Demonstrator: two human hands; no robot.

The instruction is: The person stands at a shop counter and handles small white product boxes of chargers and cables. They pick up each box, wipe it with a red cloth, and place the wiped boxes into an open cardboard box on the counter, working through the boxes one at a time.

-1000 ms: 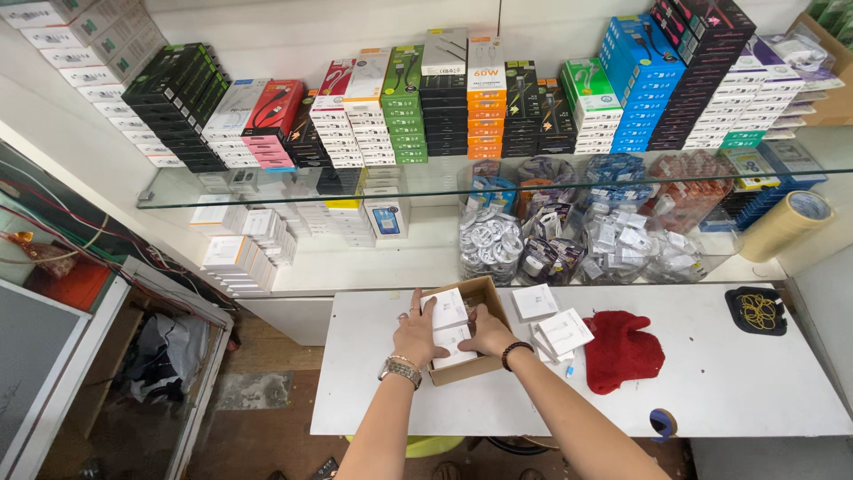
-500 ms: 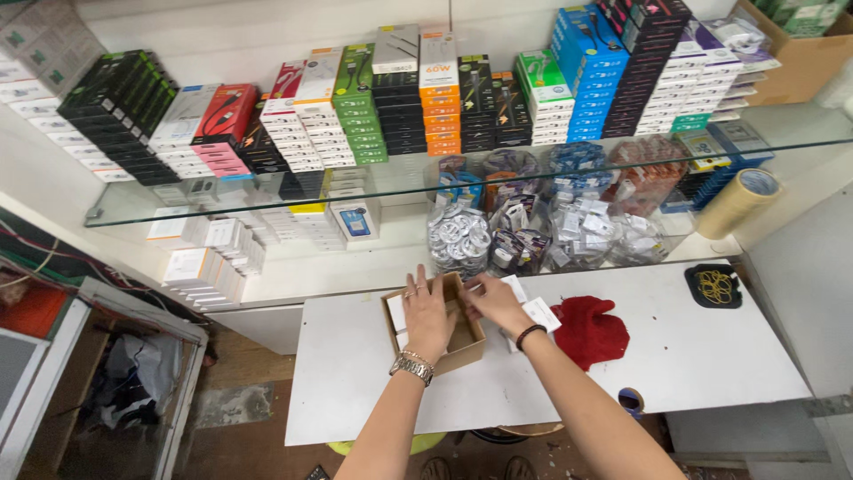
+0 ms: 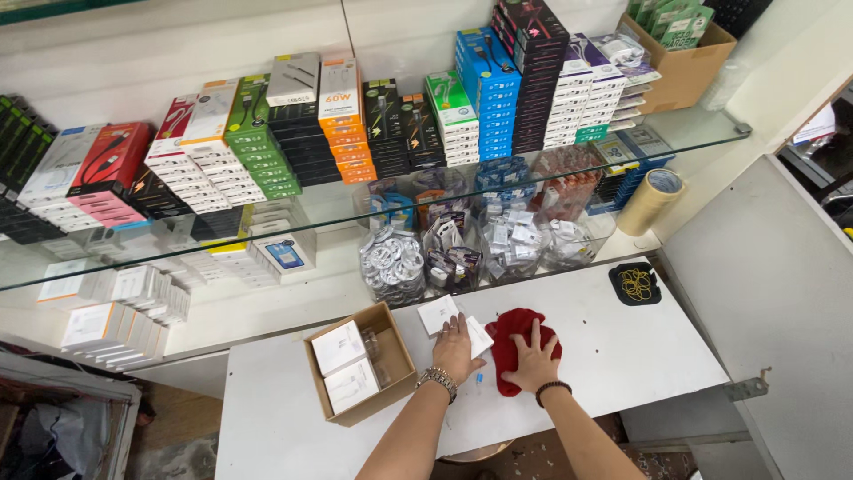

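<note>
At the left of the white table (image 3: 622, 356) sits an open cardboard box (image 3: 391, 342) with two white boxes (image 3: 345, 364) lying flat in its left half, one behind the other; the right half holds something clear that is too small to make out. Just right of the box, the left hand (image 3: 456, 348) lies palm down, fingers spread and flat, gripping nothing. It wears a beaded wristband and rests on the table with its fingertips touching a pair of small white boxes (image 3: 438, 314) that lie side by side near the table's back edge. A small blue item lies on the table just beside the wrist, too tiny to tell what it is. Next comes the red cloth (image 3: 514, 327), bunched on the table. The right hand (image 3: 535, 358) presses flat on top of it, fingers splayed and not closed around it; a dark band circles that wrist. Farther right, well apart from the hands, a black tray (image 3: 634, 284) holds yellow rubber bands. Behind it a roll of tape (image 3: 651, 201) leans at the shelf end.
</note>
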